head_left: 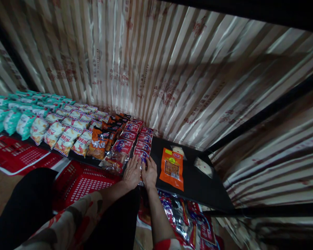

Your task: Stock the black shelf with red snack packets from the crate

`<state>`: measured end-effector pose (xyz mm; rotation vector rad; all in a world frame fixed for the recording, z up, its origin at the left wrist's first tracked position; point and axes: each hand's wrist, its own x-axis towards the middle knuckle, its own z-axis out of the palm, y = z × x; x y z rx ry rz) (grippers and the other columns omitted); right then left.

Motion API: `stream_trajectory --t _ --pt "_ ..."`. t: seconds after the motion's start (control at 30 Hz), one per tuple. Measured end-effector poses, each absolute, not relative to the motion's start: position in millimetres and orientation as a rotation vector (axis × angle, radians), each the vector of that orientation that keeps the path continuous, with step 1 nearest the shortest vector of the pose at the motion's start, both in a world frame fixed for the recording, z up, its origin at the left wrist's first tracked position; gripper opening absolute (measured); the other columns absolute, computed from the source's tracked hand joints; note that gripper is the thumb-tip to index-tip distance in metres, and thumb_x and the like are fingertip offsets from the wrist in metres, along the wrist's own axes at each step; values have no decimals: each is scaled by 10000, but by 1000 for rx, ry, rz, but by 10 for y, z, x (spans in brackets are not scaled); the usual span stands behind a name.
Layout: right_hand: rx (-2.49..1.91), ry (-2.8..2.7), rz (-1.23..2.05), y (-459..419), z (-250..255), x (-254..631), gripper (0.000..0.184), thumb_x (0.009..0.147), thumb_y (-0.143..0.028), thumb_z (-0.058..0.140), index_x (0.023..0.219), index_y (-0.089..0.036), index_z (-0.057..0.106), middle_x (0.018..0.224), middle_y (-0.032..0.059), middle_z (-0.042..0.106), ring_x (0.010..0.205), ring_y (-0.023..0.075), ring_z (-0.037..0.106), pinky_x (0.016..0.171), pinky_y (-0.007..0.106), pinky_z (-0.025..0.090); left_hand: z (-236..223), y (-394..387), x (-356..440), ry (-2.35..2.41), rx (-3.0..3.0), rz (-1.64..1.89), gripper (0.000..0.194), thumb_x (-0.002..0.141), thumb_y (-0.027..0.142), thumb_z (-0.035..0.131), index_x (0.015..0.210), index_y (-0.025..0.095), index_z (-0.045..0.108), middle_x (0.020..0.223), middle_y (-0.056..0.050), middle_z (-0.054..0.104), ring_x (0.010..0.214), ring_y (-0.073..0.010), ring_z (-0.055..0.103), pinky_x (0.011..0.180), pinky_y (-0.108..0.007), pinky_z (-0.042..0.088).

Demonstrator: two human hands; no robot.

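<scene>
My left hand (132,172) and my right hand (149,172) lie side by side on the near end of a row of red and purple snack packets (142,154). The fingers of both are stretched forward over the nearest packet, touching its top and sides. Part of that packet shows between the thumbs; the rest is hidden under my hands. To their left runs a second row of the same packets (122,146), with a clear-fronted packet (112,165) at its near end. Right of my hands, an orange snack packet (172,169) lies flat on the black shelf (198,187).
Orange-black bags (97,143), white striped bags (67,139) and teal bags (25,123) fill the shelf leftward. Two pale round packets (203,167) lie rightward. Below are a red basket (83,184) and more packets (179,215). Pleated curtain (146,69) and dark posts (266,111) enclose the shelf.
</scene>
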<state>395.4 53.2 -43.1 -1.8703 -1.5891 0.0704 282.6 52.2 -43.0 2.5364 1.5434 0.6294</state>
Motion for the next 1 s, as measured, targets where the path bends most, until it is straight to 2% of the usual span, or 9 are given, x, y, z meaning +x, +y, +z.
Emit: stream_trajectory --t 0.23,0.4,0.57,0.77,1.0 --pt "-1796 -1530 68 541 -465 3987 472 861 -417 374 1192 -136 558 1256 136 526 1185 230 428 984 408 359 -322 479 2795 1479 2582 760 462 872 195 343 1321 86 358 1436 -166 290 1358 -253 155 1084 -459 215" --pt "-1745 -1462 106 532 -482 4021 492 855 -419 347 1141 -99 586 1242 152 531 1170 239 443 998 415 340 -217 276 2832 1426 2502 762 509 839 191 383 1334 78 338 1444 -162 276 1359 -257 148 1095 -443 184" --pt "-1662 -1336 206 542 -514 4084 449 827 -411 366 1057 -120 619 1202 147 563 1131 231 488 992 424 340 -205 -34 2878 1296 2387 803 627 778 194 442 1366 62 268 1481 -160 157 1369 -270 28 1107 -455 130" --pt "-1599 -1131 320 579 -523 4145 401 762 -394 415 976 -136 635 1161 124 588 1109 232 510 994 422 338 -215 -298 2790 1206 2220 787 649 770 195 438 1368 35 242 1478 -188 135 1366 -274 -38 1102 -491 115" --pt "-1676 -1068 230 581 -439 4031 418 754 -399 394 994 -154 633 1125 91 607 1073 212 529 961 372 364 -122 -293 2504 1198 2123 768 640 740 160 458 1341 11 297 1467 -206 167 1368 -284 14 1107 -469 130"
